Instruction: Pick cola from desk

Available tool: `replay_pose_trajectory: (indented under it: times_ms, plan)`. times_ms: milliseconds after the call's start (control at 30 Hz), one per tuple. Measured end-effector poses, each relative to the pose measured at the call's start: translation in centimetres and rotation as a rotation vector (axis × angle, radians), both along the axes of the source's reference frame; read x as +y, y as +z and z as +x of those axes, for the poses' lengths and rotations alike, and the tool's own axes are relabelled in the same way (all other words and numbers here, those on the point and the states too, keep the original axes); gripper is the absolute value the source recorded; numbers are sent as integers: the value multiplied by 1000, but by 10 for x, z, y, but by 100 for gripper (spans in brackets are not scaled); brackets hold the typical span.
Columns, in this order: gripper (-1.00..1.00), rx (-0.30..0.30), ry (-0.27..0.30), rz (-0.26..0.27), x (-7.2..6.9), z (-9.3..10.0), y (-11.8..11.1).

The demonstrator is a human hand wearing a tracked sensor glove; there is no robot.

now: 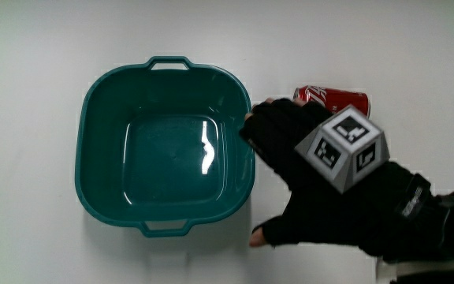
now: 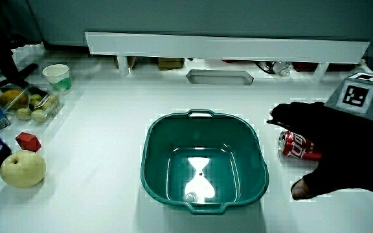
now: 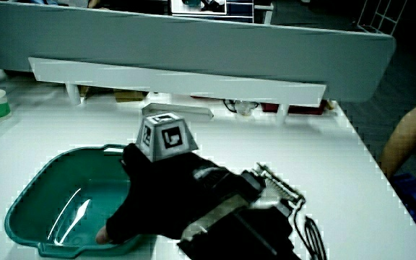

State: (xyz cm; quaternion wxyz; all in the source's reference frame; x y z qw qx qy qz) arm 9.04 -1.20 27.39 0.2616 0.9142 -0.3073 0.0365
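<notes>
Grip (image 1: 310,177) is held over the cola (image 1: 333,99), just beside the basin (image 1: 93,170); fingers are spread and relaxed, nothing grasped, thumb stuck out toward the person. Patterned cube (image 1: 343,148) is seen on its back. Cola lies on its side on the surface (image 1: 30,237), partly covered by the fingers; in a side view its red end (image 2: 295,146) is seen at the palm. Basin holds nothing. An apple (image 2: 22,169) and a cup (image 2: 57,76) are seen well apart from the grip.
</notes>
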Motion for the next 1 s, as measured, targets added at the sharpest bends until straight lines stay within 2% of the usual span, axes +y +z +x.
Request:
replay_pose_trajectory:
  times_ms: [67, 100, 133, 167, 233, 433, 500, 600, 667, 733, 833, 900, 1000]
  plan:
    - [0, 0, 38, -37, -9, 7, 9]
    - [0, 4, 32, -30, -13, 7, 6]
    - [0, 8, 50, -11, -16, 9, 6]
    - [0, 8, 68, -43, -20, 14, 13]
    - [0, 17, 102, -71, -28, 20, 20]
    - [0, 57, 170, -47, -47, 35, 38]
    - [0, 62, 194, -91, -54, 42, 45]
    - [0, 103, 239, -90, -64, 54, 62]
    - [0, 119, 268, -117, -71, 61, 72]
    - [0, 110, 299, -141, -76, 68, 81]
    - [0, 133, 330, -164, -83, 77, 96]
    - [0, 162, 340, -161, -87, 81, 104]
    - [0, 208, 356, -185, -91, 85, 116]
